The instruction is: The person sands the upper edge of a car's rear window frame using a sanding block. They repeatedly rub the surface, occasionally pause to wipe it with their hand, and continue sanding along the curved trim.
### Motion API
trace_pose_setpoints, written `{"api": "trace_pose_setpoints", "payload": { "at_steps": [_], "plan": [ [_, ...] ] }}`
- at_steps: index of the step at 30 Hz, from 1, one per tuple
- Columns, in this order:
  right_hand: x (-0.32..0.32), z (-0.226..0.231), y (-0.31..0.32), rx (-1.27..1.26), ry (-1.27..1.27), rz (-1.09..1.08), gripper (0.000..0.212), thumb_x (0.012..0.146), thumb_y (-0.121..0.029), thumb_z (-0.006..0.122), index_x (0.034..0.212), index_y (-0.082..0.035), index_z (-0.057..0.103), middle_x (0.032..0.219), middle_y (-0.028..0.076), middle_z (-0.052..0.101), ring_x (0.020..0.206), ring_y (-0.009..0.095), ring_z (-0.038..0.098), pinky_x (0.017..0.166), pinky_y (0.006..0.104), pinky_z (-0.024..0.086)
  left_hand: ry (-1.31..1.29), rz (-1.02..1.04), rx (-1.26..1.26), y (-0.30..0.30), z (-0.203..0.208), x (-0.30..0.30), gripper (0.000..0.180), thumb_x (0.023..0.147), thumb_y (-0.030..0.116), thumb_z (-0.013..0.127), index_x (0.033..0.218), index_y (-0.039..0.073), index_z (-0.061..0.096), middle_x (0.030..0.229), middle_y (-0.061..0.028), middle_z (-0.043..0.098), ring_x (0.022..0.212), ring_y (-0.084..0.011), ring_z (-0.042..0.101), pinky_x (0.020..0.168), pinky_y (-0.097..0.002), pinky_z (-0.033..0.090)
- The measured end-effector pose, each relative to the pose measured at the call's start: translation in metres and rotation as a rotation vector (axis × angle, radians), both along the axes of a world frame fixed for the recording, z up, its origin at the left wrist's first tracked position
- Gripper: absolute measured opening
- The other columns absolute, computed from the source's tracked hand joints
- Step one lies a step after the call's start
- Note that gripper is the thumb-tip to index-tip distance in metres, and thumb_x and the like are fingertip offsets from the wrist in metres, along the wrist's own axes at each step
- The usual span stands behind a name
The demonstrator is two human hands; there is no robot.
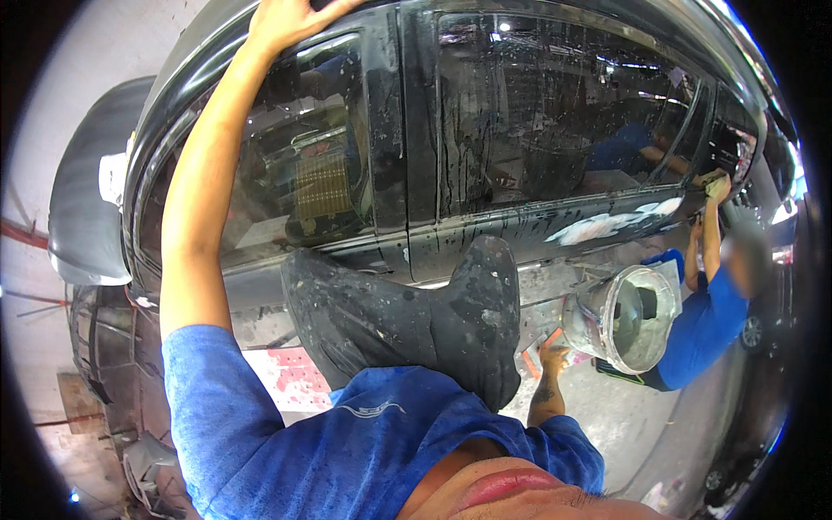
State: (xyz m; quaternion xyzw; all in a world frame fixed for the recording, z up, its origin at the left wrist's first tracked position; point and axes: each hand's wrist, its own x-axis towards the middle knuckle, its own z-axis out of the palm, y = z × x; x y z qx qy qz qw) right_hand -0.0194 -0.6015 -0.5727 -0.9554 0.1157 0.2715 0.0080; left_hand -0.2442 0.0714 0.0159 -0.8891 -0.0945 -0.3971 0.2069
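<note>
My left arm reaches up along the front of a dark car (399,234). My left hand (284,21) rests at the upper edge above the front side window (295,165), its thumb stretched out and its fingertips cut off by the frame's top. Low on my right side, my right hand (553,355) is closed beside an orange-edged thing (555,336), whose kind I cannot make out. Just right of that hand stands a smeared, pale bucket (589,321) with liquid inside. Drips and droplets mark the rear side window (537,104) and door.
A co-worker in a blue shirt (706,329) is close on the right, hands at the car's rear. Pale patches (615,221) show on the rear door. A blue container (667,258) sits behind the bucket. At left, a dark curved panel (91,182) stands out from the car.
</note>
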Motion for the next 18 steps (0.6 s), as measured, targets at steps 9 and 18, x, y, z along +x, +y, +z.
{"api": "trace_pose_setpoints", "payload": {
  "at_steps": [9, 18],
  "plan": [
    [0.0, 0.007, 0.002, -0.023, 0.026, -0.041, 0.13, 0.065, -0.06, 0.084, 0.162, -0.015, 0.009, 0.148, 0.029, 0.033, 0.131, 0.048, 0.046, 0.099, 0.0609, 0.048, -0.022, 0.032, -0.013, 0.009, 0.006, 0.013, 0.028, 0.096, 0.027, 0.062, 0.106, 0.002, 0.068, 0.099, -0.0184, 0.063, 0.098, -0.0392, 0.061, 0.085, -0.0472, 0.049],
    [0.023, 0.005, -0.008, 0.033, 0.114, -0.005, 0.137, 0.063, -0.064, 0.084, 0.163, -0.014, 0.005, 0.154, 0.033, 0.028, 0.139, 0.048, 0.042, 0.106, 0.0564, 0.044, 0.06, -0.1, 0.082, 0.005, 0.023, 0.082, 0.043, 0.098, 0.038, 0.06, 0.126, 0.006, 0.067, 0.107, -0.0201, 0.069, 0.103, -0.0398, 0.063, 0.091, -0.0476, 0.049]
  ]
}}
